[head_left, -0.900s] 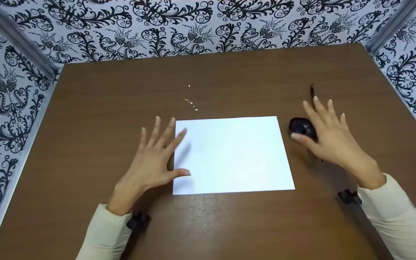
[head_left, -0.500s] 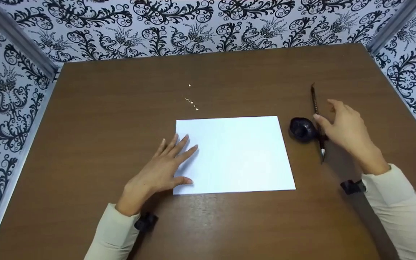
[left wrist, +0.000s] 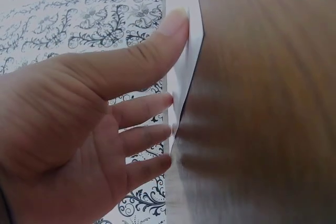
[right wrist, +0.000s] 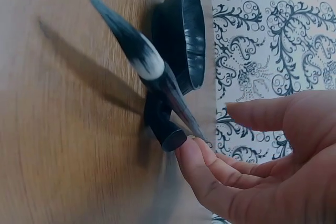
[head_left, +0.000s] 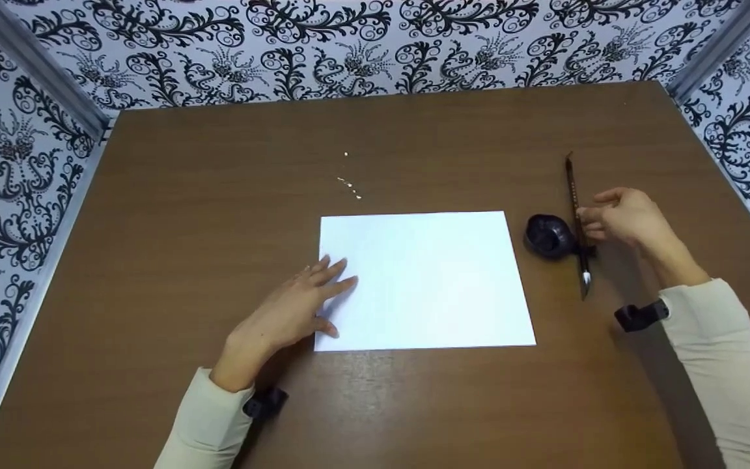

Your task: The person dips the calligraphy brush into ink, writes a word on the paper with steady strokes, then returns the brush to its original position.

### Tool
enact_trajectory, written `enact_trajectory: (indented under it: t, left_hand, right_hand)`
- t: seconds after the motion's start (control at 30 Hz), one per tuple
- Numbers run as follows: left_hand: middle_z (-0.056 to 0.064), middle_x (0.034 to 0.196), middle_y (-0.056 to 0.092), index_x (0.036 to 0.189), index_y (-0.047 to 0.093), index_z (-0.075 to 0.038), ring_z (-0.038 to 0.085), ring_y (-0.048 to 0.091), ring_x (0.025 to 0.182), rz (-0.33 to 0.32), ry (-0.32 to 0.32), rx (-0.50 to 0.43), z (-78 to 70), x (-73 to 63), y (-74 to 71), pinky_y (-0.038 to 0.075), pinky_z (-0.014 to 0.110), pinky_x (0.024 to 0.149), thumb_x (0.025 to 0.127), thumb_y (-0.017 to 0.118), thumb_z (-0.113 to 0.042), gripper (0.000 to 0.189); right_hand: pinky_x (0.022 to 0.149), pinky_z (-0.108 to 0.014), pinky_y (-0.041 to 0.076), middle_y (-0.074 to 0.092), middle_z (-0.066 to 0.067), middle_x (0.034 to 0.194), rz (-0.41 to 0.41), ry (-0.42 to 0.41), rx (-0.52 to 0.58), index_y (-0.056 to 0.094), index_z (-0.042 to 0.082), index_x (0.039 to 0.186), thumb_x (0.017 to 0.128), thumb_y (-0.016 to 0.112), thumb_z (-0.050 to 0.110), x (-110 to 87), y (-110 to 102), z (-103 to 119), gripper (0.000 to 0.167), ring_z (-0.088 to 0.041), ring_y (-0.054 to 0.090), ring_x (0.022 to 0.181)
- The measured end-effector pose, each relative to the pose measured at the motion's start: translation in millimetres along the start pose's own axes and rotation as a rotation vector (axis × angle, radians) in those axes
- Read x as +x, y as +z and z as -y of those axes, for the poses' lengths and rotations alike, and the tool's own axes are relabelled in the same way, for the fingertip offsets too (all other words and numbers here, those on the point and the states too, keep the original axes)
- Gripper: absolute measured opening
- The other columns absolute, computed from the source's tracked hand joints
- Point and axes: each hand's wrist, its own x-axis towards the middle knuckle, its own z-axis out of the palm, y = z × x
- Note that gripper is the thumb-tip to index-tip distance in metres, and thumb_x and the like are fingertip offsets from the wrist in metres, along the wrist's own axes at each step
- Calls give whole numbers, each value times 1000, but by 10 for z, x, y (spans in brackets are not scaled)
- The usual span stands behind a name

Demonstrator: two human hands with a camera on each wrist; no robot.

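A blank white sheet of paper [head_left: 427, 280] lies on the wooden table. My left hand [head_left: 284, 312] rests at its left edge, fingers spread; the left wrist view has the thumb [left wrist: 173, 24] and fingertips against the sheet. To the paper's right, a pointed-tip paintbrush [head_left: 572, 189] lies across the stubby handle [right wrist: 167, 129] of a small black dish [head_left: 548, 236]. My right hand [head_left: 635, 218] is beside the brush, loosely bent fingertips at its shaft. From the right wrist, the digits stand apart; whether they touch the shaft is hard to tell.
The brown table [head_left: 232, 169] bears small pale flecks [head_left: 349, 187] beyond the paper. Black-and-white patterned walls [head_left: 323, 52] border its back and sides. Dark wrist devices [head_left: 640, 316] sit at both cuffs.
My right hand has drawn back from over the dish and come down beside the paintbrush, its fingers bending. My left hand has moved down and slightly right onto the paper's edge.
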Motion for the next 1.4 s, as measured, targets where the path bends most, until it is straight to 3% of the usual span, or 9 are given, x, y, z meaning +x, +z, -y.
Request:
enact_trajectory:
  t: [0.13, 0.3, 0.5, 0.77, 1.03, 1.4]
  left_hand:
    - [15, 149, 37, 136, 55, -11, 36, 28, 138, -27, 7, -29, -6, -9, 6, 36, 54, 101, 69, 83, -18, 73]
    - [14, 148, 38, 134, 57, -11, 36, 29, 138, -53, 4, -70, -4, -5, 31, 38, 54, 100, 69, 83, -17, 70]
    - [16, 149, 36, 135, 56, -10, 38, 28, 138, -61, 9, -87, -10, 6, 48, 36, 53, 102, 70, 82, -17, 70]
    - [17, 150, 32, 137, 53, -8, 39, 24, 139, -38, 11, -114, -6, 1, 61, 25, 55, 107, 71, 80, -17, 72]
    - [18, 150, 32, 138, 52, -8, 39, 22, 140, -35, 6, -131, 0, -12, 55, 24, 55, 108, 72, 80, -17, 72]
    - [17, 149, 35, 137, 52, -9, 39, 26, 138, -45, 18, -96, 0, -2, 65, 26, 54, 107, 71, 81, -19, 72]
  right_hand:
    - [80, -28, 54, 55, -12, 104, 50, 37, 94, 26, -19, 137, 93, 61, 12, 54, 3, -19, 63, -12, 61, 80]
    - [79, -27, 54, 54, -14, 107, 54, 53, 51, 34, -16, 134, 92, 63, 11, 91, 7, -44, 57, -10, 62, 80]
    - [78, -28, 54, 50, -20, 115, 65, 64, 29, 39, -15, 131, 93, 62, 12, 117, 0, -69, 53, -7, 63, 79]
    - [78, -27, 54, 58, -6, 100, 62, 70, 81, 40, -16, 130, 93, 61, 10, 137, -1, -85, 50, -4, 64, 77]
    - [75, -27, 55, 57, -11, 104, 62, 72, 34, 43, -15, 129, 94, 61, 12, 141, 16, -61, 48, -9, 65, 75]
    - [71, -28, 56, 59, -10, 98, 65, 72, -14, 47, -13, 123, 94, 61, 13, 140, 13, -64, 42, -11, 66, 70]
